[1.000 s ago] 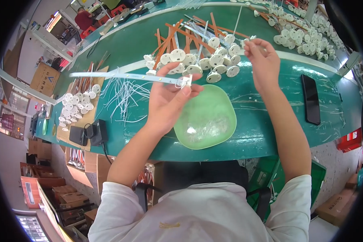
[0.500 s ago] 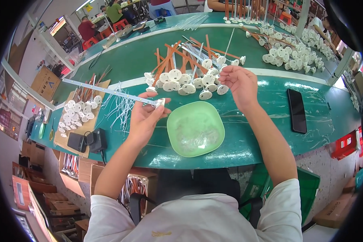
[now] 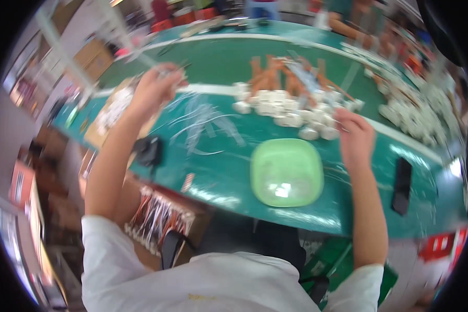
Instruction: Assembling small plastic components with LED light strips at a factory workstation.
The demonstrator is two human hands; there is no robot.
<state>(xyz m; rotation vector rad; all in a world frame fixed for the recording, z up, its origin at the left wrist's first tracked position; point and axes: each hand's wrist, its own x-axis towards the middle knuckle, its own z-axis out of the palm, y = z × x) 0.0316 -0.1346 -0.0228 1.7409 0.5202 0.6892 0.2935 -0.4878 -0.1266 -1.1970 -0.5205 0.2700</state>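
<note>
Strips (image 3: 294, 86) behind bowl (image 3: 287, 153), wires (image 3: 205, 122) left, phone (image 3: 402, 186) right

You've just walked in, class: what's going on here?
A person sits at a green bench. Their left hand is raised near the white discs on the left, the right hand is beside a heap of white-based orange strips; blur hides whether either holds anything. A green bowl stands between the white wires and a black phone.

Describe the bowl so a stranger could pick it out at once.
On the green table, look near the front edge, between the white strands and black phone. There sits the bowl: pale green and squarish, unlike the white pieces heaped beyond.
</note>
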